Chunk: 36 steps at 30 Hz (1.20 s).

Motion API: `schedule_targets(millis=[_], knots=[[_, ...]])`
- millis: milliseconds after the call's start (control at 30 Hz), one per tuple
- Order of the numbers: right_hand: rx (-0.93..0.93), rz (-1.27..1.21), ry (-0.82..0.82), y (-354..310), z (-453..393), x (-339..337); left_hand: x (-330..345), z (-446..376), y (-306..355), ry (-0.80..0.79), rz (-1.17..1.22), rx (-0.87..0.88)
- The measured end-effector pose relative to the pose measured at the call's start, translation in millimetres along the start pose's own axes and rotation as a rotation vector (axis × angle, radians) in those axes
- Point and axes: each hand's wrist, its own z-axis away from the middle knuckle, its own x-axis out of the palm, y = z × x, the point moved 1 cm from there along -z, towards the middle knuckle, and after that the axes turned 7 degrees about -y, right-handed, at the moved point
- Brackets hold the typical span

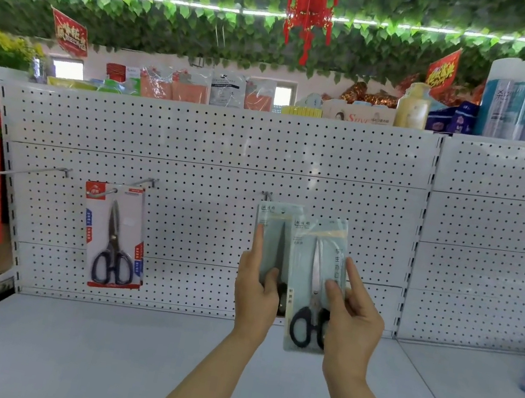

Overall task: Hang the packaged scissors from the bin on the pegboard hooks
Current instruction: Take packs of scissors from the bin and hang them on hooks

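Two packs: I see one in each hand, before the pegboard (pixel 215 142);
Left hand (pixel 253 296): grips rear pale pack (pixel 271 235);
Right hand (pixel 353 321): grips front pale pack (pixel 314 277)

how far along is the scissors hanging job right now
Done: one red-carded scissors pack hangs on a pegboard hook. In hand: the left hand holds a pale pack up under the middle hook, and the right hand holds a second pale pack in front. Left: both need seating; the far-left hook is bare. The bin is out of view.
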Motion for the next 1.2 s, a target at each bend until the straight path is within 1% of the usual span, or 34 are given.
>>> schedule_targets(millis=[167, 367, 600, 1000, 1133, 1200], knots=[[0.014, -0.005, -0.002, 1, 0, 0, -2, -10, -3, -0.013, -0.013, -0.05], [0.018, 0.006, 0.005, 3, 1, 0, 4, -13, -3, -0.053, -0.044, -0.047], [0.008, 0.013, 0.015, 8, -2, -2, 8, -7, -7, -0.014, 0.018, -0.078], [0.037, -0.003, 0.003, 12, -6, 5, 8, -13, -9, -0.026, -0.01, -0.08], [0.053, 0.0, 0.001, 12, -5, 6, 7, -12, -11, -0.012, -0.009, -0.108], [0.057, -0.002, -0.001, 12, -4, 6, 7, -12, -9, 0.004, -0.018, -0.09]])
